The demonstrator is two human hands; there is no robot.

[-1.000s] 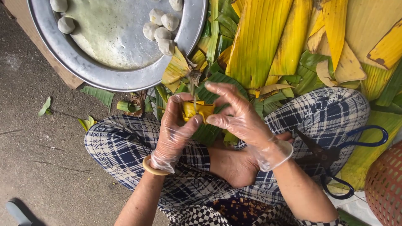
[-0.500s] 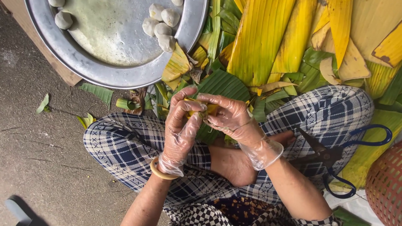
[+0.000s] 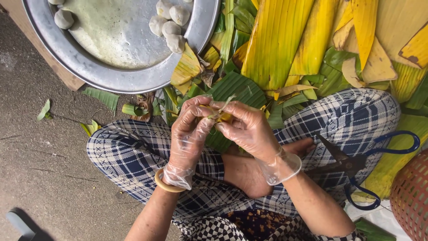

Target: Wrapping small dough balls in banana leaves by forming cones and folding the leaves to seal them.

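Both my hands wear thin clear plastic gloves and meet above my crossed legs. My left hand and my right hand are closed together on a small yellow-green leaf parcel, which is mostly hidden by the fingers. A thin strip of leaf sticks up from the parcel. A wooden bangle sits on my left wrist. A green banana leaf piece lies just beyond the hands.
A large round metal tray at the top left holds several pale dough balls. Yellow and green banana leaves are piled at the top right. Blue-handled scissors rest on my right knee. A woven basket stands at the right edge.
The parcel was more visible between the fingertips before; both hands have since closed tighter around it and moved slightly down and toward me.
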